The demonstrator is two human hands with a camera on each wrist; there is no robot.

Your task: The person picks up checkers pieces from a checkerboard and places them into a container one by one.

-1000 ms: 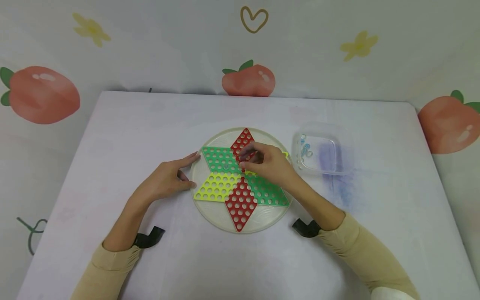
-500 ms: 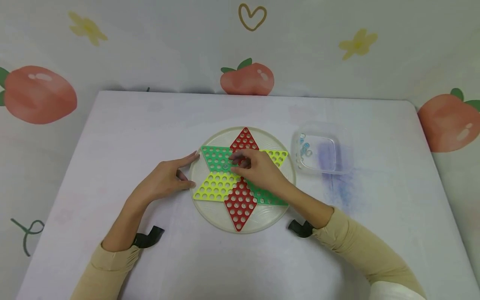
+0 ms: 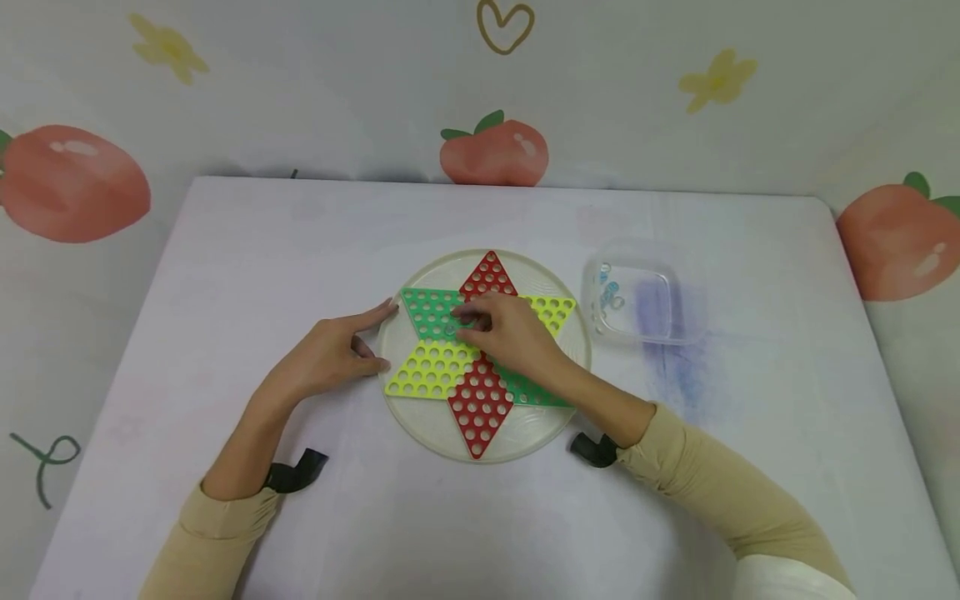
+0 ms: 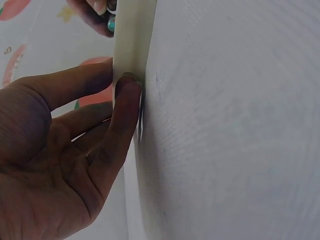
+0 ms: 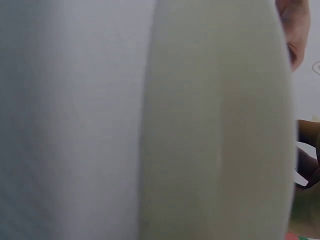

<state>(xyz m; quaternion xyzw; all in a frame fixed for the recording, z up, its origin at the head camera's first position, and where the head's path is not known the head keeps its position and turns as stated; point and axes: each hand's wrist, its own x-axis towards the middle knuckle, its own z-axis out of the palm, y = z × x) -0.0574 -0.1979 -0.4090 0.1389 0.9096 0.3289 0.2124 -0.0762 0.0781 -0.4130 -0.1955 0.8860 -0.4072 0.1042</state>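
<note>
A round Chinese checkers board (image 3: pixel 432 437) with a red, green and yellow star of holes lies on the table. My left hand (image 3: pixel 339 354) rests its spread thumb and fingertips on the board's left rim. In the left wrist view that thumb (image 4: pixel 117 125) is fairly straight against the rim's side. Over the upper-left green section, my right hand (image 3: pixel 510 333) pinches a small glass marble between thumb and fingers, mostly hidden by the fingertips. Another marble (image 3: pixel 450 330) sits in a green hole beside them. In the left wrist view a teal marble (image 4: pixel 111 23) shows by the right fingers.
Right of the board stands a clear plastic box (image 3: pixel 678 337) with several clear-blue marbles (image 3: pixel 611 292) at its left side. A pale cloth covers the table (image 3: pixel 300 233). Behind it hangs a backdrop with printed peaches (image 3: pixel 495 152).
My right hand has moved left across the board, from the upper red section to the green one, with its fingers lowered close to the holes. The left hand stays at the rim.
</note>
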